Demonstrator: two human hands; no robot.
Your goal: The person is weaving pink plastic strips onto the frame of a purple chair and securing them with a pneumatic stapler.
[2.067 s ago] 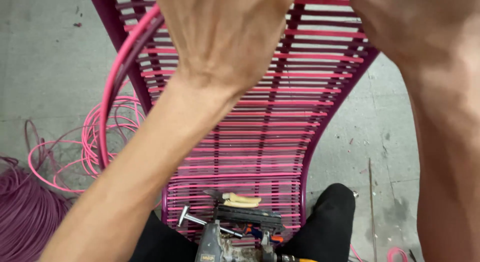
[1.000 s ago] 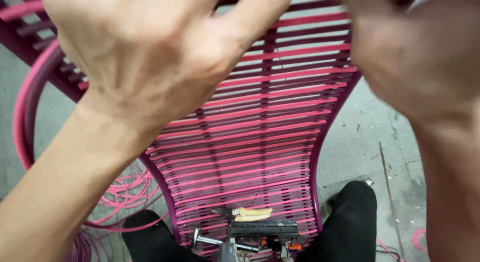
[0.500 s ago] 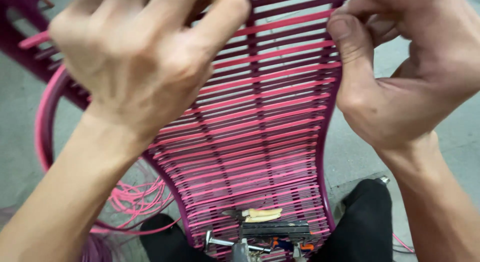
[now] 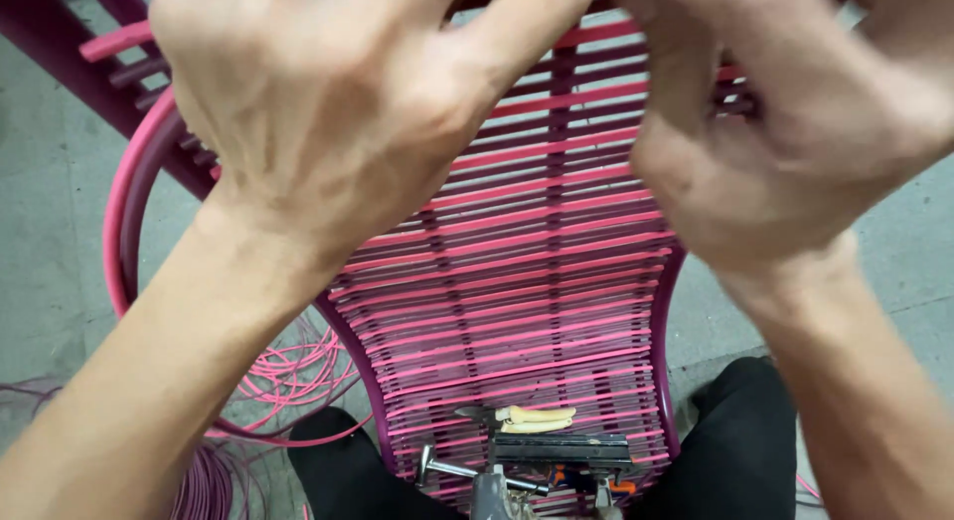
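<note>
The woven pink chair seat [image 4: 517, 281] stands tilted between the knees; left hand [image 4: 318, 112] and right hand [image 4: 785, 132] curl at its top strands, whether gripping cannot be told; a cord could likely slip, slackening; pliers [image 4: 532, 417] rest lower down; loose cord [image 4: 288, 381] on floor.

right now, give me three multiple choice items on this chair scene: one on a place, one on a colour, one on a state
1. Where do the tools lie?
A. on the chair's seat
B. on the floor
C. in the left hand

2. What colour is the cord woven across the chair?
A. green
B. pink
C. white

3. How is the loose cord on the floor?
A. coiled in loops
B. cut in short bits
C. wound on a spool

A: they rest on the woven strands. B: pink strands span the frame. A: loops lie below the left hand.
</note>
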